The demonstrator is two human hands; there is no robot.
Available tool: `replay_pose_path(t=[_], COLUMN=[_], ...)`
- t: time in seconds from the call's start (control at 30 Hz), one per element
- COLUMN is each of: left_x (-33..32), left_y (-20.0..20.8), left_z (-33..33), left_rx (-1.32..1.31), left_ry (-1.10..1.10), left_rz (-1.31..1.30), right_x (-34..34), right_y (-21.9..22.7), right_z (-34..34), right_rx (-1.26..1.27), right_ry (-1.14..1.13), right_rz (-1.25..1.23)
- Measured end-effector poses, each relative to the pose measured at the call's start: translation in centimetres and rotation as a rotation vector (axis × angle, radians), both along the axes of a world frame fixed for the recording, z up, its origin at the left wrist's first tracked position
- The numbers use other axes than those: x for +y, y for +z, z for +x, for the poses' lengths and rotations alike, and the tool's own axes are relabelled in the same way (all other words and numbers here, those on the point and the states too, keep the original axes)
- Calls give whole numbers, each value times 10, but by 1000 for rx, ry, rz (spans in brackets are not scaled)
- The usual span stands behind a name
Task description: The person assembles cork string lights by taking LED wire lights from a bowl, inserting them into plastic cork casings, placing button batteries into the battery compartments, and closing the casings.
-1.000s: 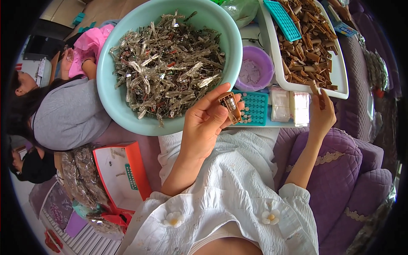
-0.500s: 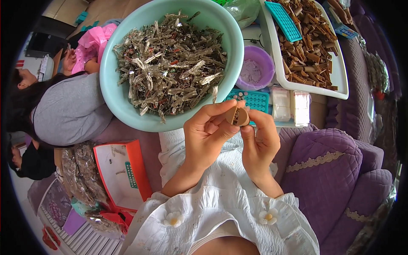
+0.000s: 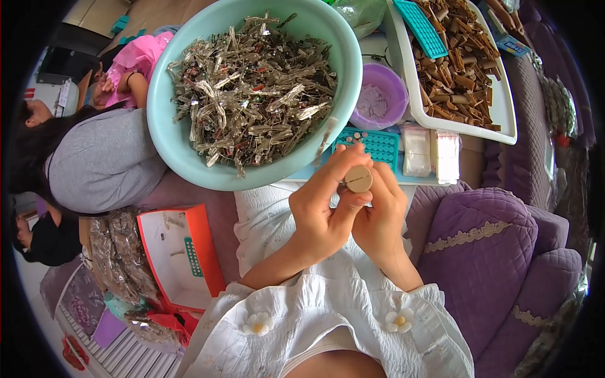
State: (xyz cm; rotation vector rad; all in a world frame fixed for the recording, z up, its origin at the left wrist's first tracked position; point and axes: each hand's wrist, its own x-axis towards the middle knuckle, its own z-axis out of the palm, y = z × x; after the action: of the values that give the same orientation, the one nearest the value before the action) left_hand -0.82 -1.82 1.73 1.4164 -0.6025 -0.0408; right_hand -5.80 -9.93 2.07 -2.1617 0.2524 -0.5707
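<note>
Between my two hands, above my lap, is a small brown cork-shaped stopper with its round pale end turned up. My left hand is closed on it, thumb and forefinger at its rim. My right hand closes around its other side, and the fingers hide most of its body. Beyond my left fingers shows a blurred bundle of thin wire, beside the basin's rim; its join to the stopper is hidden. Just past my fingertips lies a teal tray with round hollows, with several small round pieces at its left end.
A large mint basin heaped with wire-light bundles stands ahead left. Ahead right are a purple bowl, a white bin of brown shells and stacked clear packets. An orange-red box sits left; another person is beyond.
My hands have drawn closer together around the stopper, and its round end now faces up. The wire bundle has swung and blurred. At left, the other person's hands have shifted at the pink bag.
</note>
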Motion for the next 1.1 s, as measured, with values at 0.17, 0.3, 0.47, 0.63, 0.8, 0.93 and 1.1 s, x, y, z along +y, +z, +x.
replay_pose_path(t=[0.17, 0.3, 0.47, 0.63, 0.8, 0.93, 1.1], left_x=[-2, -4, -3, 6, 6, 7, 35], left_y=[-10, -10, -9, -12, -12, -13, 0], left_z=[7, 8, 11, 23, 18, 18, 39], left_rx=[-68, 47, 440, 445, 519, 628, 787], left_ry=[16, -3, -216, -420, -395, -392, -340], left_rz=[-25, -64, -316, -351, -446, -489, -689], right_x=[0, 4, 3, 4, 11, 11, -36], right_y=[-8, -14, -13, -8, -2, -5, 2], right_z=[7, 12, 20, 18, 19, 21, 28], right_rx=[-46, -111, -157, -143, -192, -172, 132], right_ry=[49, -26, -60, -4, -32, -43, 53], right_rz=[35, 61, 9, -205, -246, -209, 270])
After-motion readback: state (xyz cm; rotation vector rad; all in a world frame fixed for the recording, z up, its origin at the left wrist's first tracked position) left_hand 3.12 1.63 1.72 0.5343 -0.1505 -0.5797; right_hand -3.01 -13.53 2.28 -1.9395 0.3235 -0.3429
